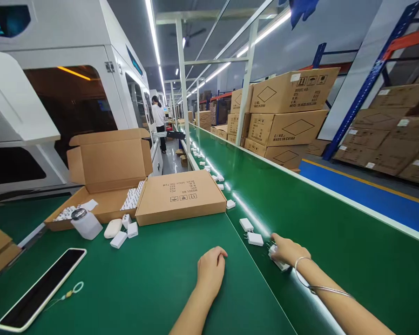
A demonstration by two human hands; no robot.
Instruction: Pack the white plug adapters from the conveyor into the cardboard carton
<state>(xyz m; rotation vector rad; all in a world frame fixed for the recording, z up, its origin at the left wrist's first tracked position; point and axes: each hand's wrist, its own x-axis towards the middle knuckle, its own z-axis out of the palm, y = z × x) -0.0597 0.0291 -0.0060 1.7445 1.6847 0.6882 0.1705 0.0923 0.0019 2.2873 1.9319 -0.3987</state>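
Note:
My right hand (289,251) reaches over the green conveyor belt, its fingers closed round a white plug charger (279,263). Metal prongs stick out beside those fingers, and the hand hides part of what it holds. Just beyond it on the belt lie two more white chargers (254,239), with others in a line further off. My left hand (211,271) rests palm down on the green worktable (153,279), fingers curled in, with nothing showing in them. Several loose chargers (119,239) sit on the table near a cream rounded case (112,228).
A closed carton (181,197) stands beside an open carton (110,158) holding white chargers. A white bottle (86,224) and a phone (42,288) with a ring strap (77,287) are at left. Stacked boxes (289,125) stand beyond the belt. A person (158,118) is far down the aisle.

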